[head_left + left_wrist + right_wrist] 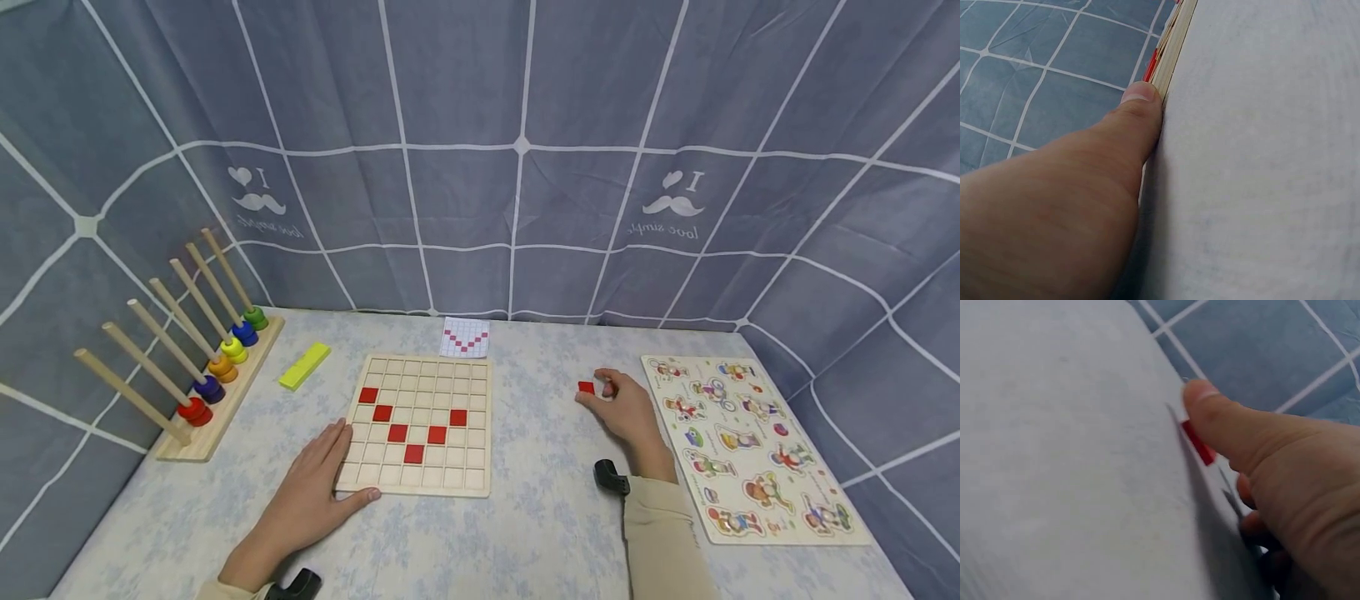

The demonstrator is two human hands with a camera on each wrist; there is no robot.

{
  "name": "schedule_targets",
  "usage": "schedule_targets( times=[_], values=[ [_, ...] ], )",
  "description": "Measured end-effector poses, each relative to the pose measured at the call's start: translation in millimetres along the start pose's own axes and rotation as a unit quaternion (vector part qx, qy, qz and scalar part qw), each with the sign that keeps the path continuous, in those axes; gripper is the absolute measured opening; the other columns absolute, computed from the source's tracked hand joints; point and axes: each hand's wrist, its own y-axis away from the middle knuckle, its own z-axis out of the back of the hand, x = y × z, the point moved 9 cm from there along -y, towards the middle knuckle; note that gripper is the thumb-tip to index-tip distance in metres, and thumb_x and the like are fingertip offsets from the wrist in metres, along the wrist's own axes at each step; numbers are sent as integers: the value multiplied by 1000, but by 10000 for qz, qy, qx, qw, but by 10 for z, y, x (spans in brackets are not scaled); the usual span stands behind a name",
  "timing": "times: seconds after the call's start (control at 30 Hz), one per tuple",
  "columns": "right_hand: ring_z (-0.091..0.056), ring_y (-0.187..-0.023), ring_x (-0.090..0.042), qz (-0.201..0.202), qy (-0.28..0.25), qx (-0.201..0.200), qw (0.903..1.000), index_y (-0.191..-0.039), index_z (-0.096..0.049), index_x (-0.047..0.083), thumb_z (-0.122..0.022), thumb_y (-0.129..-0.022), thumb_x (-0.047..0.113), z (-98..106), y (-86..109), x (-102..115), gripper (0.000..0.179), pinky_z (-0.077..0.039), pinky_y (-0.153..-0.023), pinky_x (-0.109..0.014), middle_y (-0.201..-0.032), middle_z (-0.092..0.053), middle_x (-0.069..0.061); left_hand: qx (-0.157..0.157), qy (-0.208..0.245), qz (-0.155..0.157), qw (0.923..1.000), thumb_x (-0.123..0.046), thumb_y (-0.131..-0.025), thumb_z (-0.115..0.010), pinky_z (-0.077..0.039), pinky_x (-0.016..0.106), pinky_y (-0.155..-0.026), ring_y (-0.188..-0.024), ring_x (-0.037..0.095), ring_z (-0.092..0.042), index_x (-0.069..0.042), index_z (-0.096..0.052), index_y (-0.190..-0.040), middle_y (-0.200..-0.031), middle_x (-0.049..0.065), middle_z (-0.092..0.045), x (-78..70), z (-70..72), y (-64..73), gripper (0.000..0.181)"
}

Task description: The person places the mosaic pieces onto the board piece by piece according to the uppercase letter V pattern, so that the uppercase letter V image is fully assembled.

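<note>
A wooden grid board (450, 479) lies on the table, with several red square tiles (413, 454) set in its cells in a V shape. My left hand (311, 492) rests flat at the board's near left corner, fingers along the left side and thumb at the front edge. In the left wrist view, the thumb (1129, 125) touches the board's edge (1172, 53). Right of the board, my right hand (626, 412) pinches a loose red tile (586, 387) between thumb and curled index finger, low at the table. The thumb (1222, 422) partly covers that tile (1199, 445) in the right wrist view.
Behind the board lies a small pattern card (464, 338) with a pink V. At left stand a yellow block (304, 367) and a peg rack (180, 450) with coloured rings. A picture puzzle board (720, 417) lies at right. A grey curtain (465, 208) hangs behind the table.
</note>
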Motion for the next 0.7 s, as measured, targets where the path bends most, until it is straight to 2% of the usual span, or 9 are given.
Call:
schedule_targets(
  times=[0.17,0.33,0.53,0.7],
  values=[
    [-43,-79,-18,56,-99,549,9984,-150,-51,8,-79,-91,35,-22,13,-5,70,-37,-77,-35,-96,-54,-5,-21,-3,8,10000,-74,-84,-66,-26,66,-119,-152,47,-25,2,-28,-159,-166,25,-26,-3,4,7,113],
    [-45,-86,-20,69,4,628,9980,-149,-54,11,-78,-91,35,-16,21,7,67,-38,-78,-35,-100,-54,-6,-6,42,7,10000,-73,-84,-66,-26,67,-119,-152,48,-25,2,-28,-159,-166,26,-26,-9,1,12,113],
    [-45,-82,-20,213,40,319,9993,-127,-71,7,-76,-93,26,21,19,36,39,-36,-72,-33,-93,-56,-7,-24,13,4,10000,-73,-84,-66,-27,67,-119,-152,48,-25,3,-28,-159,-166,26,-26,-11,12,3,113],
    [-44,-77,-18,260,110,188,9994,-111,-73,6,-75,-94,24,22,10,13,26,-35,-69,-31,-90,-55,-5,17,26,11,10000,-73,-84,-66,-26,67,-119,-152,48,-25,3,-28,-159,-166,26,-26,-13,11,1,114]
  ],
)
